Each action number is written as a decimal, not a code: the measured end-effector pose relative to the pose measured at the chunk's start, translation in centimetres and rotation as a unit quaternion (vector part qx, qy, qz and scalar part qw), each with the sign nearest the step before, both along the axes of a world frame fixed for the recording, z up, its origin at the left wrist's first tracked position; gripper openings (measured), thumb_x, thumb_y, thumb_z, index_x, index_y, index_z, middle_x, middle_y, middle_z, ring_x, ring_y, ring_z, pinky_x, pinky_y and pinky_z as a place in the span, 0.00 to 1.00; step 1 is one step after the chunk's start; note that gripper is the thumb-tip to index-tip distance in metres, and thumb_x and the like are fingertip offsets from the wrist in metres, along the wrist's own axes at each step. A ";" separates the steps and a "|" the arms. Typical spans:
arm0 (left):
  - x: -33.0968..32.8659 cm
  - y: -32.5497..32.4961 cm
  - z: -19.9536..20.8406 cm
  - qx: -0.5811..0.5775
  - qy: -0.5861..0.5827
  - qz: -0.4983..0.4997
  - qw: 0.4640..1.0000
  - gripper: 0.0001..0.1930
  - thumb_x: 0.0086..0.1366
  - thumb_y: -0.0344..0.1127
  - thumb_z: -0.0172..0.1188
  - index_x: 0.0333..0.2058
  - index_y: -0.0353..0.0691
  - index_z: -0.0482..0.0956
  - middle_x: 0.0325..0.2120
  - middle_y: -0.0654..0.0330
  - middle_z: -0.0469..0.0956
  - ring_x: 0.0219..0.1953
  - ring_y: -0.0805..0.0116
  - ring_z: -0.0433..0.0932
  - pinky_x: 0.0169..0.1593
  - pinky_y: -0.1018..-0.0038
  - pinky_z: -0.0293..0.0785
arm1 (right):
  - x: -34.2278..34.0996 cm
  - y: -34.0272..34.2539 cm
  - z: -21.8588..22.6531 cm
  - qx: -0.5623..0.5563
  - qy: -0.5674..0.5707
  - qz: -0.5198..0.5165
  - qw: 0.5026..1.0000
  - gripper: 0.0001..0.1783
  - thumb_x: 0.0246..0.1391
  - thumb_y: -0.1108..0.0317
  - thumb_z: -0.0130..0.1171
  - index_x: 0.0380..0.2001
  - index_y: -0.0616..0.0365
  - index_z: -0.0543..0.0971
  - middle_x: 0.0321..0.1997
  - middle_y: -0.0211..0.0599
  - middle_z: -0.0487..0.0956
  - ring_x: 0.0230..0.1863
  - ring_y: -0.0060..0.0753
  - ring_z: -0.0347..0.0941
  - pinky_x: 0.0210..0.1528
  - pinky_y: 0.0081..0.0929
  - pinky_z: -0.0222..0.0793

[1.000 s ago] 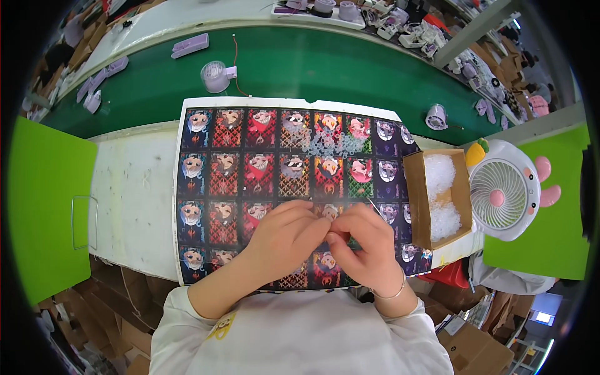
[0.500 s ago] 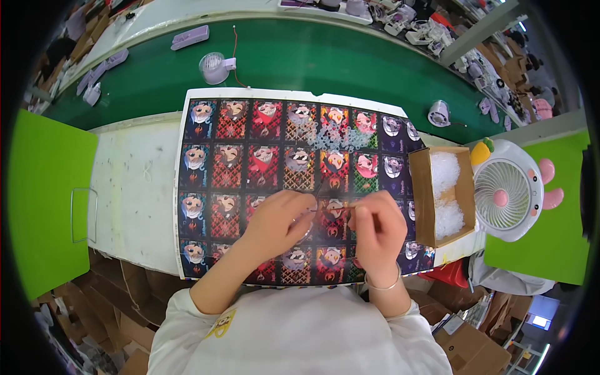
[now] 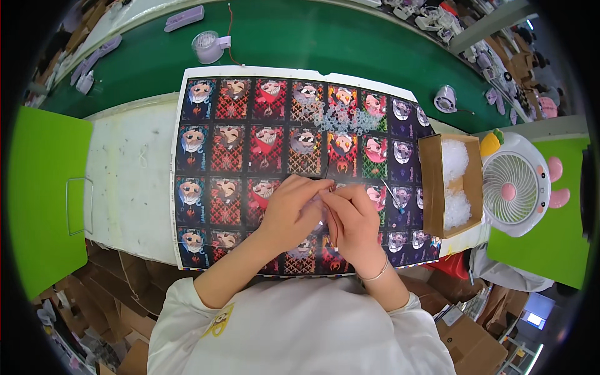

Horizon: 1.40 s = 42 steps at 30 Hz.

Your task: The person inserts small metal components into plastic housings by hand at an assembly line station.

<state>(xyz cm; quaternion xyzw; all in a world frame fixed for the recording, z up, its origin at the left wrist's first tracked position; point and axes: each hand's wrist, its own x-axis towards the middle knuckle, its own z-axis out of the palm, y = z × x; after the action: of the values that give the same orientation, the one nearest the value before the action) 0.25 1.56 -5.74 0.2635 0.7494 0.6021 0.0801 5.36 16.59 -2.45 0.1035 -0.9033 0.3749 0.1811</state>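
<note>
My two hands meet over the near middle of a printed sheet (image 3: pixel 269 182) of cartoon cards. My left hand (image 3: pixel 290 214) is closed, fingers bent around something small and partly see-through, mostly hidden. Against its fingertips, my right hand (image 3: pixel 351 220) pinches at the same spot; what lies between its fingers is too small to name. A thin dark strand rises from the fingertips. Right of my right hand, a thin pointed tool (image 3: pixel 395 197) with a blue end lies on the sheet. Farther back, many small clear rings (image 3: pixel 349 120) are scattered over the cards.
An open cardboard box (image 3: pixel 431 187) with clear plastic bags stands on the right, beside a white rabbit-eared fan (image 3: pixel 514 187). Across the green belt (image 3: pixel 300 44) lie a round lilac part (image 3: pixel 209 47) with a red wire and a second round part (image 3: pixel 445 99). Green panels (image 3: pixel 50 200) flank the table.
My right hand has moved left and now touches my left hand's fingertips. The thin tool now lies on the sheet to the right. The whole view has shifted slightly.
</note>
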 end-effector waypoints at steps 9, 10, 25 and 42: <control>0.1 -0.3 0.5 -0.030 0.010 -0.003 0.999 0.19 0.56 0.22 0.54 0.47 0.34 0.79 0.35 0.52 0.80 0.37 0.56 0.76 0.45 0.66 0.71 | 0.0 6.6 1.7 0.159 -0.084 -0.182 0.967 0.09 0.51 0.78 0.58 0.38 0.62 0.77 0.38 0.46 0.73 0.42 0.50 0.69 0.47 0.40 0.66; 0.0 -0.1 0.4 -0.027 0.013 -0.005 1.000 0.19 0.56 0.22 0.54 0.47 0.34 0.79 0.35 0.52 0.80 0.37 0.56 0.76 0.44 0.65 0.71 | 0.5 8.1 0.6 0.204 -0.124 -0.180 0.954 0.07 0.51 0.78 0.58 0.36 0.63 0.76 0.37 0.47 0.72 0.41 0.51 0.68 0.45 0.41 0.65; 0.3 0.2 0.1 -0.024 0.019 0.021 0.999 0.17 0.57 0.23 0.54 0.47 0.33 0.80 0.34 0.52 0.80 0.37 0.56 0.77 0.43 0.65 0.72 | 1.4 -0.9 0.9 -0.031 -0.082 -0.036 0.996 0.09 0.52 0.83 0.58 0.36 0.63 0.73 0.30 0.45 0.72 0.30 0.48 0.71 0.32 0.35 0.67; 0.4 0.6 -0.1 -0.033 0.047 0.048 0.997 0.15 0.60 0.23 0.53 0.45 0.33 0.80 0.35 0.51 0.81 0.37 0.54 0.77 0.42 0.64 0.73 | -0.5 0.8 3.1 0.037 -0.156 0.013 0.987 0.11 0.48 0.84 0.56 0.36 0.64 0.75 0.34 0.48 0.72 0.32 0.54 0.73 0.32 0.42 0.71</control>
<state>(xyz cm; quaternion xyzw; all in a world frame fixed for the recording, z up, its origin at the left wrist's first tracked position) 0.67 2.12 -5.84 0.2523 0.7836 0.5673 0.0249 4.84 17.39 0.67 0.0624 -0.9322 0.3555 0.0288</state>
